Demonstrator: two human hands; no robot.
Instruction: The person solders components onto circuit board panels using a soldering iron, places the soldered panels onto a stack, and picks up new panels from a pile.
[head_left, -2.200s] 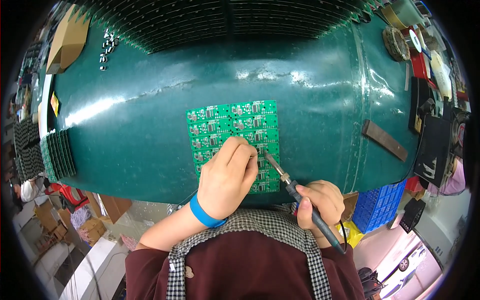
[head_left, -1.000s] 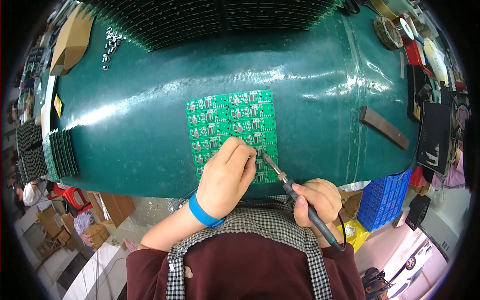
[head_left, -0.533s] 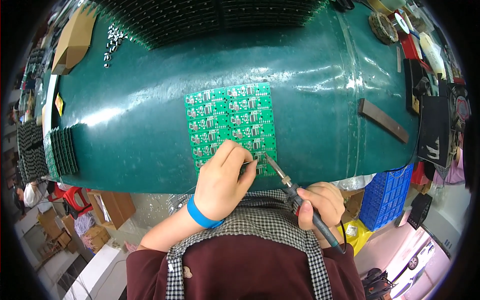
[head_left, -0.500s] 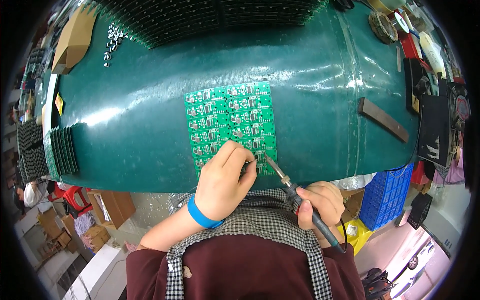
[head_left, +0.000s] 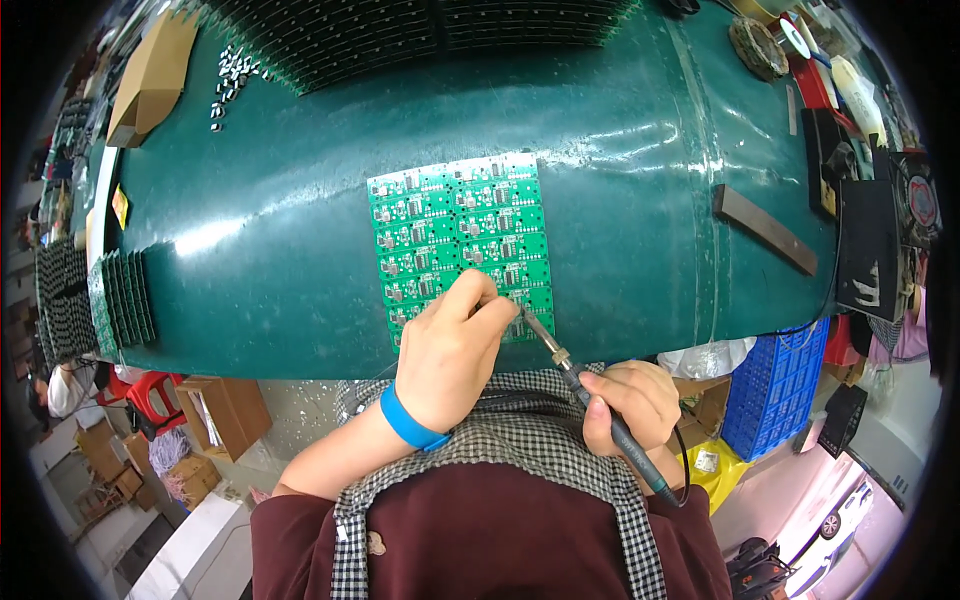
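A green panel of circuit boards lies on the bench mat, with small chips and metal parts in two columns. Over its near part is my left hand, wearing a blue wristband. Its thumb and fingers are pinched together on a thin solder wire, of which only a faint length shows beside the wrist. My right hand grips a soldering iron by its dark handle. The iron's tip points up and left at the panel's near right boards, close to my left fingertips, which partly hide that spot.
Stacked circuit panels stand at the back, with more upright boards at left. Small metal parts lie beside a cardboard box. At right are a dark bar, a tape roll and a blue crate.
My left fingers have shifted slightly right, toward the iron's tip. The iron and my right hand have moved a little to the left. The panel appears slightly higher in the picture.
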